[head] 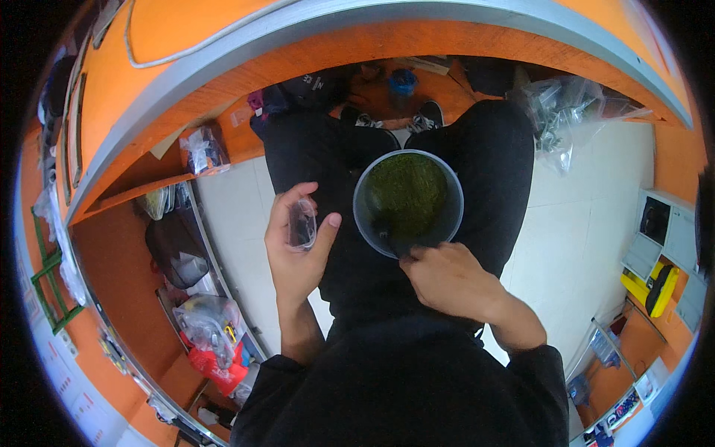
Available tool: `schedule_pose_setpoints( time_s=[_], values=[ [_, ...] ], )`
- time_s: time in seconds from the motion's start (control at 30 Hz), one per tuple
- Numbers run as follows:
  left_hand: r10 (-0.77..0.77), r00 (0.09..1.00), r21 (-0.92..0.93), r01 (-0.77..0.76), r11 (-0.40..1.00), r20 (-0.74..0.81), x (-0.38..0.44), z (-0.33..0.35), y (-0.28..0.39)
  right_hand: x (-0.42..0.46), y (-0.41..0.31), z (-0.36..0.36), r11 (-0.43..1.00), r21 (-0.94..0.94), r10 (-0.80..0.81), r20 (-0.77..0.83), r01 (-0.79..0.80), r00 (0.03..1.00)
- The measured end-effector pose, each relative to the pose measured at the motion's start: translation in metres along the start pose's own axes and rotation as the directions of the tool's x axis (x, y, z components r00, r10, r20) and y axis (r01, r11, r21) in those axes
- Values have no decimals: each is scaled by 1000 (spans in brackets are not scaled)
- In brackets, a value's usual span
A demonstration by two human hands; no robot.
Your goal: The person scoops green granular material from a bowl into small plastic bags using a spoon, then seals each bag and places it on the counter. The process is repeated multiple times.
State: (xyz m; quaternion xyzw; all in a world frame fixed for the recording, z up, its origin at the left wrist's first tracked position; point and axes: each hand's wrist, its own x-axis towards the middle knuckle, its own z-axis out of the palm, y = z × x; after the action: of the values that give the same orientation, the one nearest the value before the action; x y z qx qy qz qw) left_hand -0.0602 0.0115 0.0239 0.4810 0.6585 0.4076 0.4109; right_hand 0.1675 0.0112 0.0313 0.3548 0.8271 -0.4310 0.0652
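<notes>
Between my thighs stands a round translucent plastic tub [362,220] with loose green material [410,193] inside; I cannot tell exactly what it is. My right hand [455,279] is closed at the near rim, around a dark tool [397,241] that reaches down into the tub. The tool's far end is dim against the green material, so its shape is unclear. Left of the tub, my left hand [296,246] holds a small clear plastic container [302,224] between thumb and fingers. The container is tilted and looks mostly see-through.
An orange desk with a grey edge [357,19] curves over my knees. Under it lie a blue-topped container [403,81] and clear plastic bags [564,112]. An open drawer [223,279] on the left holds bagged items. On the right sits a yellow-and-black object [651,286].
</notes>
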Motion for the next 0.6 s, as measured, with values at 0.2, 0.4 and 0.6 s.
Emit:
schedule_pose_setpoints(
  time_s=[0.2, 0.4, 0.6],
  values=[
    [53, 999, 22, -53, 998, 1, 4, 5, -1, -15, 31, -5, 980, 196, 72, -163, -39, 984],
    [84, 991, 78, -93, 993, 103, 6, 22, -8, -54, 67, -24, 796, 606, 228, -276, -16, 934],
    [374, 861, 344, -486, 803, 344, 14, 44, -10, -81, 64, -42, 761, 644, 207, -360, 82, 910]
  ],
)
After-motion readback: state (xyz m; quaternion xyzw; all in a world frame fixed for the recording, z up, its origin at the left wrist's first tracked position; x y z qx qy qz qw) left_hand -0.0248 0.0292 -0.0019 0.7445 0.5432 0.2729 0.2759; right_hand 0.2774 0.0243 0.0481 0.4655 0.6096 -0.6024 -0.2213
